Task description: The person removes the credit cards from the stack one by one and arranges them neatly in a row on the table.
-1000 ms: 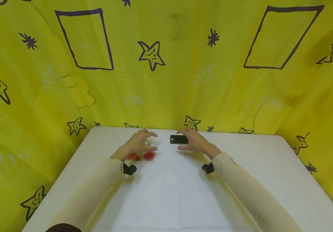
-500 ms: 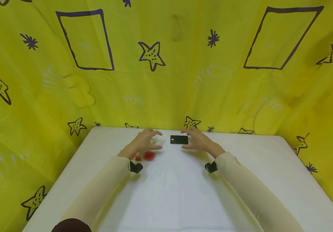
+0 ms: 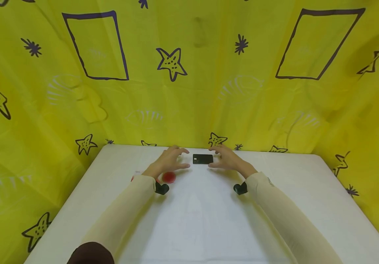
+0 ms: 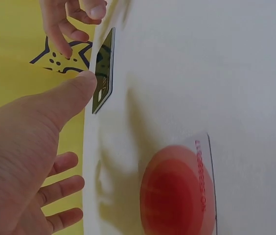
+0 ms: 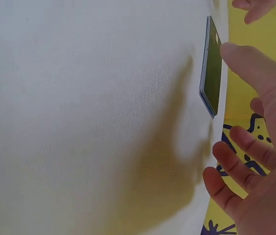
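Flanking the black card stack point(image 3: 203, 159), the left hand point(image 3: 169, 160) and the right hand point(image 3: 227, 160) are held with thumbs and fingers spread apart, and nothing is gripped by either. The stack is laid flat toward the far edge of the desk point(image 3: 196, 223). Layers are shown along its side in the right wrist view, though how many cards are in it cannot be told. A gap is left between the stack's left end and the left hand; the right hand is held just beside its right end, and whether the stack is touched there cannot be made out. To the left of the stack and nearer the person, a red-printed card point(image 3: 169, 178) is partly hidden by the left sleeve point(image 3: 125, 209).

If the stack were squeezed unevenly from its two ends, the layers might be slid across one another and fanned out, since they look thin and smooth. Were the fingertips set too high, only the top card might be caught. If one hand were brought in sooner, the stack could be shoved sideways. The red-printed card could also be dragged askew if the left sleeve were lowered onto it.
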A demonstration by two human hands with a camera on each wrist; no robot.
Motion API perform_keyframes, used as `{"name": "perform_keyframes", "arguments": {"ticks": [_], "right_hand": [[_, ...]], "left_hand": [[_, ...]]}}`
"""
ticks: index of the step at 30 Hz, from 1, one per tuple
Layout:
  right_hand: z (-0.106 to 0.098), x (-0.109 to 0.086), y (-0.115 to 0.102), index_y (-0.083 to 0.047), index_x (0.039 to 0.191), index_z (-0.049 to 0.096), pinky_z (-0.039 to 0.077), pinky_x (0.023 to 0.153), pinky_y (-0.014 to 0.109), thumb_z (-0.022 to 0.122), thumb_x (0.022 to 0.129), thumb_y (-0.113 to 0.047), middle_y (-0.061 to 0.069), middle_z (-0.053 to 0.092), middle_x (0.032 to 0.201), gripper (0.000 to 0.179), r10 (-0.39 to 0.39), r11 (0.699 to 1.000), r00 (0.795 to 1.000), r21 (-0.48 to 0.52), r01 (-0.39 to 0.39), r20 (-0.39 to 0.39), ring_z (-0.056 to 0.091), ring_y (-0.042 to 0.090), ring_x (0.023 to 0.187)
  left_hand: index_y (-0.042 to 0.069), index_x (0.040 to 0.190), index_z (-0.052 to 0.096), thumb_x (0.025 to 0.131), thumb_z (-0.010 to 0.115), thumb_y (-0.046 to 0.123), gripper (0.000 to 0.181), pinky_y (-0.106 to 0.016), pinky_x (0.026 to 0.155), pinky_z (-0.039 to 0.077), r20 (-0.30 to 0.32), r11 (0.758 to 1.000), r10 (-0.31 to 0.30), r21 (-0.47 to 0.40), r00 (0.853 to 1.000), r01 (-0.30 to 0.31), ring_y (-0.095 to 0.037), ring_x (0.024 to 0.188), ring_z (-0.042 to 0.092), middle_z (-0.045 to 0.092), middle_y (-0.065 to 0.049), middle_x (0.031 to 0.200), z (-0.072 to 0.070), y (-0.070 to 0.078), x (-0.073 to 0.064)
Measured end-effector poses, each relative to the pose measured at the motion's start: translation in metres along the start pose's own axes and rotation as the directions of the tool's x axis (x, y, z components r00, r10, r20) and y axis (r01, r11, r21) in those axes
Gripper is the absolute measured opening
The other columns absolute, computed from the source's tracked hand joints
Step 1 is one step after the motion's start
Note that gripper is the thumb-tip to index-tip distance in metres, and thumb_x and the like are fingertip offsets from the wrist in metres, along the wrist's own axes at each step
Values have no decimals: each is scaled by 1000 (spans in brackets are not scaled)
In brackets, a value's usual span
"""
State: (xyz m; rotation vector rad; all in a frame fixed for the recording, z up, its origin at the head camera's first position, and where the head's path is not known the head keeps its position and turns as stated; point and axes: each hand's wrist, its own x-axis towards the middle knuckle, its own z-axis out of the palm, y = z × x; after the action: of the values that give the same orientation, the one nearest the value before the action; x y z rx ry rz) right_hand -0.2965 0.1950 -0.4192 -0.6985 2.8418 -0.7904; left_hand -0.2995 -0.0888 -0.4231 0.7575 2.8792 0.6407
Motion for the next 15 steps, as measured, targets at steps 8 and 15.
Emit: {"name": "perform_keyframes", "arguments": {"ticks": [8, 15], "right_hand": [[4, 4, 9, -6, 145, 55, 52, 91, 49, 83, 88, -31, 23, 59, 130, 68, 36, 997, 999, 70, -35, -9, 60, 35, 107], [6, 8, 14, -4, 144, 56, 53, 87, 47, 83, 88, -29, 22, 62, 125, 67, 32, 997, 999, 70, -31, -6, 60, 33, 103]], "left_hand": [[20, 145, 58, 91, 77, 46, 63, -51, 107, 40, 11, 999, -40, -15, 999, 40, -27, 120, 55, 58, -11, 131, 10, 9, 13], [17, 145, 58, 91, 77, 44, 63, -49, 104, 43, 26, 999, -41, 11, 999, 41, -27, 116, 55, 58, -12, 127, 14, 16, 21]]}}
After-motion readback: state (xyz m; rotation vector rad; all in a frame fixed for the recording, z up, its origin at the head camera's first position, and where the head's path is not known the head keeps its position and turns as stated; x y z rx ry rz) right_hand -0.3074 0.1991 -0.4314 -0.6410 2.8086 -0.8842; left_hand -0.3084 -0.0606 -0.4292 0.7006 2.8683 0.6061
